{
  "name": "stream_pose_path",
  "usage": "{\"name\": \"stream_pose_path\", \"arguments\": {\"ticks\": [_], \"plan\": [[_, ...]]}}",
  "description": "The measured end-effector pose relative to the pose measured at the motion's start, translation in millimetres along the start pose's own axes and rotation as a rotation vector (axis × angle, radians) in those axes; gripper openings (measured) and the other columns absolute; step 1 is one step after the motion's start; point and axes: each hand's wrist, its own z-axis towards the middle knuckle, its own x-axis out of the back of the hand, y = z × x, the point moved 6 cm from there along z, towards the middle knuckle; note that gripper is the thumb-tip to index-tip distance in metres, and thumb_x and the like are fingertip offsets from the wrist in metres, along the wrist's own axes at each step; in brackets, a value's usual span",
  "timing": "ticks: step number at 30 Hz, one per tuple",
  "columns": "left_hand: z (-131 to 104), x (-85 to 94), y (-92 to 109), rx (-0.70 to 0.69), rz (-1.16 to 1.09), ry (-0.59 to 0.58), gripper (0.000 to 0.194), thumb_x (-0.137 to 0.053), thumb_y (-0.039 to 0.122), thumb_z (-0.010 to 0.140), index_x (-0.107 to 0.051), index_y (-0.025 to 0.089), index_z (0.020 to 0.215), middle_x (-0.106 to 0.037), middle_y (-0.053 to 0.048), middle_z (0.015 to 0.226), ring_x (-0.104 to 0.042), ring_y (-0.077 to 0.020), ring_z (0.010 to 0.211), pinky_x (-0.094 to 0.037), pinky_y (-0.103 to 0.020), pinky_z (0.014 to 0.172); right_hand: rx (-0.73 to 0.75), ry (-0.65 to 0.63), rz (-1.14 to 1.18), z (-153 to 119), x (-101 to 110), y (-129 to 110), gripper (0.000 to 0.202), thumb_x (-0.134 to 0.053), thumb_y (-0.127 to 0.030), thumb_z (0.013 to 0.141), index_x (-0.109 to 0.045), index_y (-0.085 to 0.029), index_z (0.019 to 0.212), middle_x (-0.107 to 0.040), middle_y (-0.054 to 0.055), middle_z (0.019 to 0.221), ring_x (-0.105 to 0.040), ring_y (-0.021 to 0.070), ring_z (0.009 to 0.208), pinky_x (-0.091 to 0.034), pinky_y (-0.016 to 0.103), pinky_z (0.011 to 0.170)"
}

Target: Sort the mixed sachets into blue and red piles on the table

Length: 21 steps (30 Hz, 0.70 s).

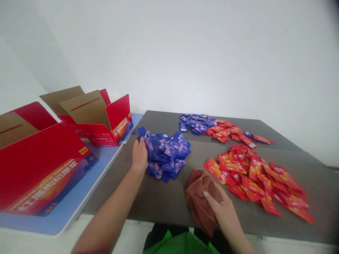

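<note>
- Head view: left hand (pixel 139 154) lies with flat, open fingers on the blue sachet pile (pixel 166 154), left of the red sachet pile (pixel 261 180).
- Sachets look light, slippery; pinch edges.
- Right hand (pixel 222 208), fingers loosely spread, presses the soft brown cloth (pixel 200 197).

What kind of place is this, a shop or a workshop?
Probably a small packing station: loose heaps of blue sachets and red sachets lie on a grey table, with open printed cartons waiting beside them.
</note>
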Motion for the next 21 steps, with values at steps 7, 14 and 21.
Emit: {"name": "stream_pose_path", "arguments": {"ticks": [7,14,21], "plan": [[66,-3.0,-27,-0.027,0.515,-0.167,0.034,-0.043,0.031,0.088,-0.063,0.009,0.104,-0.068,-0.02,0.111,-0.06,-0.0313,0.11,-0.043,-0.042,0.095,0.077,0.091,-0.036,0,1,11,0.032,-0.069,-0.04,0.072,-0.068,-0.021,0.097,-0.072,0.006,0.101,-0.067,0.024,0.095,-0.053,0.035,0.085],[46,-36.1,-52,-0.128,0.724,-0.416,0.057,-0.048,0.032,0.087,-0.042,0.007,0.137,-0.048,-0.02,0.142,-0.043,-0.027,0.134,-0.031,-0.04,0.11,0.055,0.083,-0.014,3,3,26,0.032,-0.067,-0.04,0.074,-0.067,-0.02,0.098,-0.072,0.006,0.102,-0.066,0.024,0.098,-0.052,0.034,0.089],[35,-36.7,-73,-0.076,0.941,-0.447,0.068,-0.04,0.043,0.089,-0.032,0.0,0.142,-0.027,-0.026,0.153,-0.021,-0.0358,0.144,-0.014,-0.052,0.115,0.098,0.079,-0.033,0,4,26,0.029,-0.065,-0.039,0.077,-0.066,-0.02,0.098,-0.07,0.007,0.101,-0.066,0.0242,0.097,-0.052,0.035,0.089]]}}
